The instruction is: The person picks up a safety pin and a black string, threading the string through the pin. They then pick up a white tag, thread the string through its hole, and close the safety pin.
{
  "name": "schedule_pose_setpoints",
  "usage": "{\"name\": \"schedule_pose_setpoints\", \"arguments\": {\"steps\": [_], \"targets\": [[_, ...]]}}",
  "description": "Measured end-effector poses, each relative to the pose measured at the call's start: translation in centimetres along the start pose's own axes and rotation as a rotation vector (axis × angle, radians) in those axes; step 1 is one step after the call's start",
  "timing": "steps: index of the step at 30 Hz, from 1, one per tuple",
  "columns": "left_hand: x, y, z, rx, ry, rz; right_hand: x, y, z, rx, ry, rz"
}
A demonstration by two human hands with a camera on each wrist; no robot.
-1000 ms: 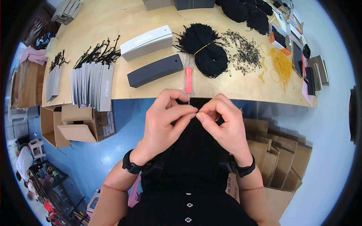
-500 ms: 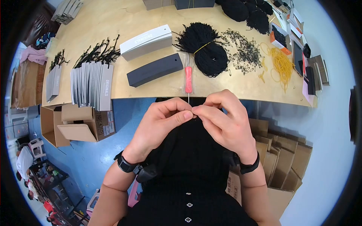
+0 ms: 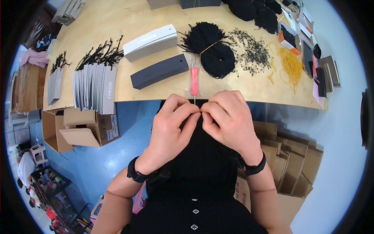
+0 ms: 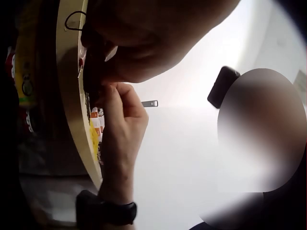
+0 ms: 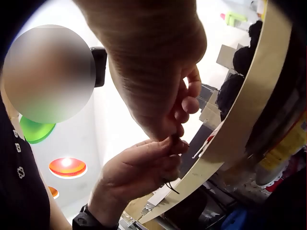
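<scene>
At the table's front edge my left hand [image 3: 167, 126] and right hand [image 3: 231, 123] meet fingertip to fingertip. Between them they pinch a thin black cord [image 5: 171, 187], mostly hidden by the fingers. A loose bit of it trails below the left hand [image 5: 136, 175] in the right wrist view, and a dark loop [image 4: 67, 20] shows beside that hand in the left wrist view. Just beyond the fingers lies a pink-handled tool [image 3: 194, 81] with a thin metal shaft pointing at me.
Dark tags [image 3: 159, 72] and white tags [image 3: 150, 43] stand stacked left of a black cord bundle [image 3: 217, 58]. Safety pins [image 3: 253, 54] and yellow rubber bands [image 3: 291, 65] lie rightward. Corded tags [image 3: 93, 89] overhang the left front edge above a cardboard box [image 3: 83, 132].
Both hands shift and regrip around the cord, their fingertips staying together. The left thumb, lying across the top half a second ago, has dropped back beneath the forefinger.
</scene>
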State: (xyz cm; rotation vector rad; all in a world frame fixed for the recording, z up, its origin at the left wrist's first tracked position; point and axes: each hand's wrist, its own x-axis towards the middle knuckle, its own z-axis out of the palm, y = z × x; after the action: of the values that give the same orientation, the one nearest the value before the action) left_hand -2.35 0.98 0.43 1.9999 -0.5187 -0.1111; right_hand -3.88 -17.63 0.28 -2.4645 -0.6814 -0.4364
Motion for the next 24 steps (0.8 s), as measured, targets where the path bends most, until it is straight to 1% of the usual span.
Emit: {"name": "schedule_pose_setpoints", "arguments": {"steps": [1, 2, 3, 4, 5, 7, 10, 17, 19, 23, 24], "targets": [[0.0, 0.1, -0.1, -0.016, 0.002, -0.049, 0.1, -0.1, 0.2, 0.022, 0.093, 0.033], [0.0, -0.2, -0.1, -0.016, 0.004, -0.051, 0.1, -0.2, 0.3, 0.045, 0.185, 0.067], [0.1, -0.8, -0.3, -0.150, -0.023, -0.109, 0.0, -0.4, 0.3, 0.047, 0.183, 0.066], [0.1, -1.2, -0.3, -0.283, -0.052, -0.166, -0.2, -0.7, 0.2, 0.077, 0.226, 0.086], [0.1, -1.2, -0.3, -0.282, -0.053, -0.167, -0.4, -0.9, 0.1, 0.105, 0.270, 0.107], [0.2, -1.2, -0.2, -0.432, -0.065, -0.213, -0.4, -1.1, 0.0, 0.120, 0.254, 0.102], [0.3, -1.3, -0.2, -0.485, -0.076, -0.237, -0.4, -0.9, 0.3, 0.096, 0.256, 0.077], [0.0, -1.1, -0.5, -0.415, -0.075, -0.257, -0.4, -0.9, 0.6, 0.064, 0.238, 0.081], [0.1, -0.5, -0.8, -0.429, -0.117, -0.337, -0.3, -1.0, 0.6, 0.064, 0.236, 0.083], [0.2, -0.5, -1.0, -0.459, -0.139, -0.349, -0.5, -0.9, 0.2, 0.169, 0.253, 0.176], [0.2, -0.7, -1.0, -0.456, -0.121, -0.318, -0.6, -0.8, 0.0, 0.200, 0.271, 0.210]]}}
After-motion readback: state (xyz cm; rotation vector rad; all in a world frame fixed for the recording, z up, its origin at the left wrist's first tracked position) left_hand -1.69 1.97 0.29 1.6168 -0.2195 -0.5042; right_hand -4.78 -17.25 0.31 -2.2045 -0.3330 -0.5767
